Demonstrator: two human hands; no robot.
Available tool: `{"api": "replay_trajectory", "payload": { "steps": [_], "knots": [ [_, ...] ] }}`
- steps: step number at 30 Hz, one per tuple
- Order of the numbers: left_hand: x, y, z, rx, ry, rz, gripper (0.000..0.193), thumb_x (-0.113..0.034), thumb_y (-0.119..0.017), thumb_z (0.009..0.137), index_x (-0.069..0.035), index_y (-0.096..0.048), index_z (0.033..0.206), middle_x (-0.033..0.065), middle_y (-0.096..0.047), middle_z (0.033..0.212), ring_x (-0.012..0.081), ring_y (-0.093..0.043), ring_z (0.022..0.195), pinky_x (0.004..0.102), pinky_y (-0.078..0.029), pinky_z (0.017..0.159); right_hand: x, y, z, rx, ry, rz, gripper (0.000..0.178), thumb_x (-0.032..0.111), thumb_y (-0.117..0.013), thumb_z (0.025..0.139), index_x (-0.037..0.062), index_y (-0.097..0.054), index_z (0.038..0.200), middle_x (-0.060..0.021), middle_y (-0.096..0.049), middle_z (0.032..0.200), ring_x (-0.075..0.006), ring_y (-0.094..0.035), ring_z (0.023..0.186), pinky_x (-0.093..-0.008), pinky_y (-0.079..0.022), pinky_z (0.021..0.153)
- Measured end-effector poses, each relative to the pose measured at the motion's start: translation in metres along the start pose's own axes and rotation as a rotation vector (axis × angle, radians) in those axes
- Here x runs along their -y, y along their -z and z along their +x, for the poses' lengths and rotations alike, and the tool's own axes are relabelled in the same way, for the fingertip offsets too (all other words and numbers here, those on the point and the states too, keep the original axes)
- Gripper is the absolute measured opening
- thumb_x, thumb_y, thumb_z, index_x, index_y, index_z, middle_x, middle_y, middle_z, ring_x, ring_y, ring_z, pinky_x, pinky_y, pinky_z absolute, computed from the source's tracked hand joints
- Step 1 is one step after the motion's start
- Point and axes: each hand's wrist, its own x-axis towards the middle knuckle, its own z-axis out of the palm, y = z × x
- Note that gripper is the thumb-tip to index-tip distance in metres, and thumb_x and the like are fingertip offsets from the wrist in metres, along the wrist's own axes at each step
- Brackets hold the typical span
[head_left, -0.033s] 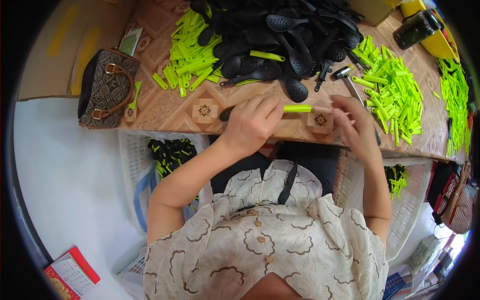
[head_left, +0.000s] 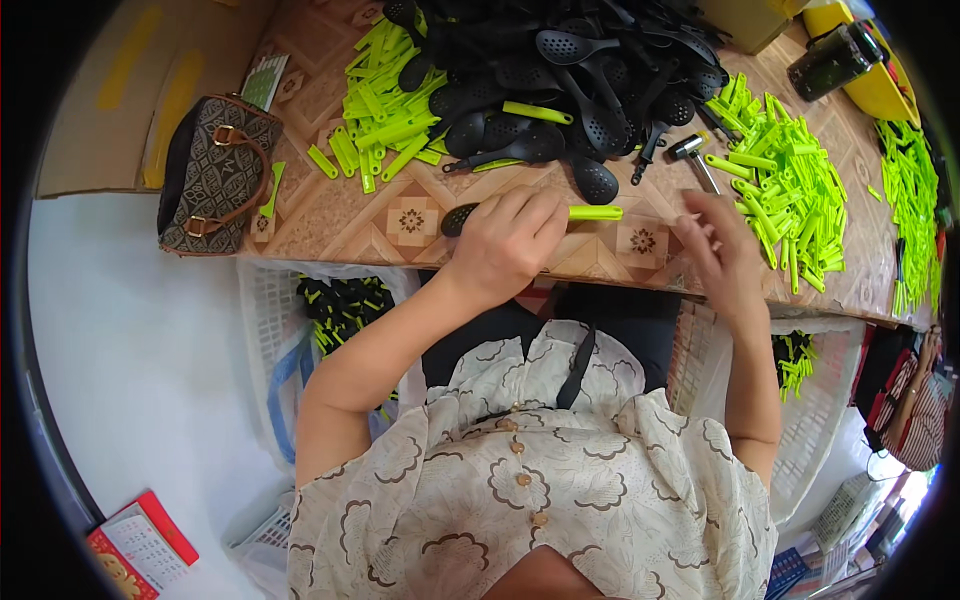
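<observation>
A black slotted spoon (head_left: 458, 220) lies crosswise at the table's front edge, its bright green handle (head_left: 597, 213) pointing right. My left hand (head_left: 508, 238) is closed around its middle and hides the part between head and handle. To the right of the handle's end, my right hand (head_left: 722, 250) is lifted with fingers apart and slightly blurred. Nothing shows in it. It is just in front of a hammer (head_left: 706, 175) and beside a heap of loose green handles (head_left: 795, 180).
A big pile of black kitchen spoons (head_left: 570, 85) covers the back of the table, with more green handles (head_left: 385, 110) to its left. A patterned handbag (head_left: 215, 175) sits at the left edge. A dark jar (head_left: 833, 62) stands back right. Crates flank my legs.
My right hand has moved right, away from the end of the green handle. My left hand still holds the spoon in the same place.
</observation>
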Motion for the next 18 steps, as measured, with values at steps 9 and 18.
{"api": "replay_trajectory", "payload": {
  "steps": [9, 18],
  "knots": [
    [-0.009, -0.027, -0.019, 0.010, -0.017, -0.029, 0.033, -0.010, -0.059, 0.075, -0.001, -0.060, 0.106, 0.0121, -0.058, 0.100, 0.0261, -0.058, 0.087, 0.0346, -0.047, 0.075, -0.059, 0.022, -0.012, -0.225, 0.149, -0.778, 0.026, 0.018, -0.064, 0.084, 0.0043, -0.059, 0.105, -0.0140, -0.056, 0.093, -0.0324, -0.056, 0.086, -0.0412, -0.044, 0.073],
    [0.001, -0.014, -0.036, -0.038, 0.077, -0.049, 0.035, -0.008, -0.061, 0.078, -0.003, -0.059, 0.113, 0.0127, -0.058, 0.114, 0.0293, -0.058, 0.106, 0.0496, -0.038, 0.097, -0.021, 0.028, -0.044, 0.000, -0.230, 0.185, 0.023, 0.013, -0.051, 0.094, 0.0017, -0.056, 0.114, -0.0024, -0.046, 0.077, -0.0139, -0.047, 0.068, -0.0277, -0.040, 0.058]
  ]
}}
